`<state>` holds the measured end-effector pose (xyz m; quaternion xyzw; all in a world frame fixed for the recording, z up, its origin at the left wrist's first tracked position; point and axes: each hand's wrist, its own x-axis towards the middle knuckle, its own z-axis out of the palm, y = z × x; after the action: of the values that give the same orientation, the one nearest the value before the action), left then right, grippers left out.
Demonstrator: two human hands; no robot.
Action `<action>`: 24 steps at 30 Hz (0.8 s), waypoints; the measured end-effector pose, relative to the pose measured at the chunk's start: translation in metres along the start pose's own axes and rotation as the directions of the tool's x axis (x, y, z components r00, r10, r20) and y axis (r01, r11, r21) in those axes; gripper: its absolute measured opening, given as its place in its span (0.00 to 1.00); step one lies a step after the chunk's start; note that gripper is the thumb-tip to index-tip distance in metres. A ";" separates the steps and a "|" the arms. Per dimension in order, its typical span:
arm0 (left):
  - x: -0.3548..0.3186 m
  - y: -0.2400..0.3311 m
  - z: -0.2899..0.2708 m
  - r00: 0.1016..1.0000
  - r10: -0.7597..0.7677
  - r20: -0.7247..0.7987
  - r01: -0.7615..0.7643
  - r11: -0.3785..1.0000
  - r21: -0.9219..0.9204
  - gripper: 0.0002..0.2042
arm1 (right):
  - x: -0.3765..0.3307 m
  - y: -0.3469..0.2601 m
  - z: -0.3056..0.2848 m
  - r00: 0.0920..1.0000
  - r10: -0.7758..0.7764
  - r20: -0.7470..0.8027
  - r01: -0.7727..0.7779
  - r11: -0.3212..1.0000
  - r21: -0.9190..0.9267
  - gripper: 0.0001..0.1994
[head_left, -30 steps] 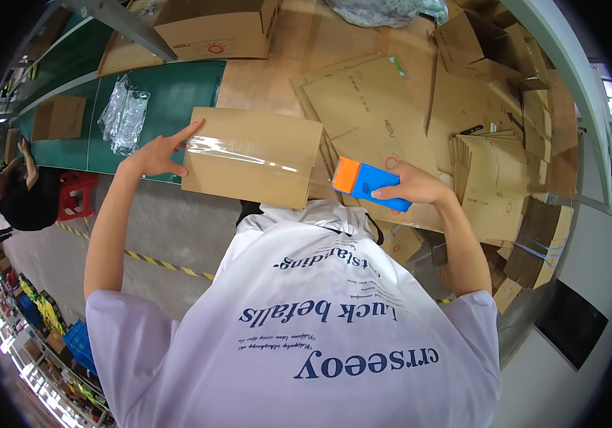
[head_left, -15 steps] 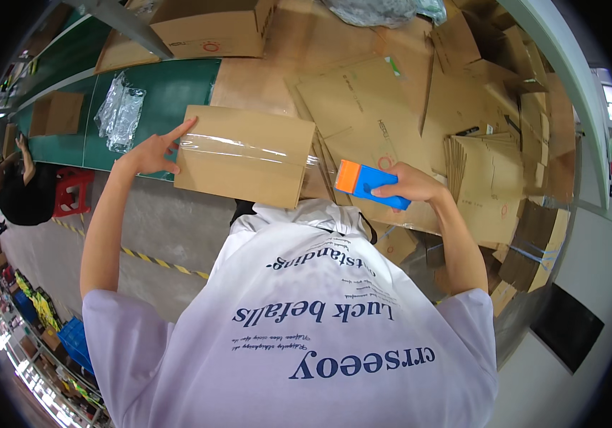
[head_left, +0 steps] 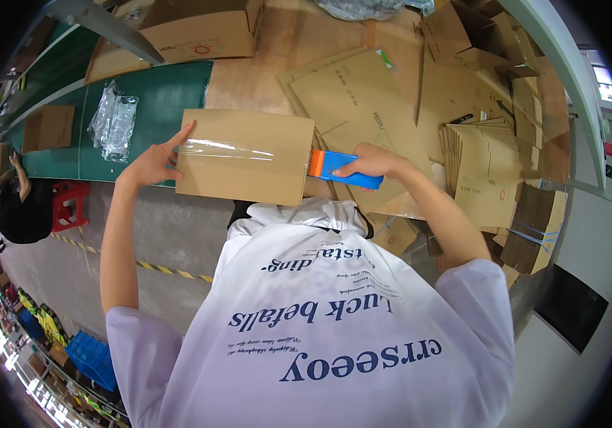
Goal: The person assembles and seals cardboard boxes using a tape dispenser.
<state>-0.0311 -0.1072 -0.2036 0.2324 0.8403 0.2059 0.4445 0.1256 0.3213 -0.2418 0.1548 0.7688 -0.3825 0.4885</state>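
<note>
In front of me a closed cardboard box point(head_left: 243, 175) lies at the table's near edge. A strip of clear tape point(head_left: 231, 150) runs lengthwise along its top. My left hand point(head_left: 158, 161) steadies the box's left end, fingers spread, with the index finger on the top left corner and the thumb lower down. My right hand point(head_left: 368, 162) is closed around a blue and orange tape dispenser point(head_left: 348, 171). The dispenser's orange end is against the box's right edge, where the tape strip ends.
Flat cardboard sheets point(head_left: 363, 93) lie beyond the dispenser, and a stack of folded cartons point(head_left: 487, 160) stands to the right. Clear plastic packaging point(head_left: 115, 125) rests on the green tabletop point(head_left: 170, 89). An open box point(head_left: 202, 28) is at the back; a co-worker point(head_left: 21, 203) is at far left.
My right hand has brought the tape dispenser leftward, from a gap with tape stretched across it, up against the box's right edge. My left hand stays at the left end.
</note>
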 end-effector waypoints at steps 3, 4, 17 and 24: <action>-0.001 -0.002 0.002 1.000 0.010 -0.010 -0.010 1.000 -0.005 0.57 | -0.024 -0.039 -0.008 0.999 -0.044 0.026 0.042 0.996 0.079 0.18; -0.001 -0.001 0.002 1.000 0.006 -0.023 -0.005 1.000 0.023 0.57 | -0.021 -0.041 -0.010 0.999 -0.042 0.011 0.041 0.995 0.087 0.18; -0.003 -0.026 0.019 0.997 0.021 -0.076 -0.039 0.969 -0.243 0.57 | 0.013 0.049 0.016 0.554 0.033 -0.832 -0.320 0.931 -0.176 0.29; 0.002 -0.049 0.029 0.927 0.287 -0.240 -0.333 0.925 -0.180 0.59 | 0.059 0.111 0.059 0.322 0.082 -0.943 -0.359 0.933 -0.042 0.20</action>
<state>-0.0180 -0.1421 -0.2467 0.2899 0.8069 0.3881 0.3380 0.2029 0.3433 -0.3551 0.3864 0.9200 -0.0588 0.0288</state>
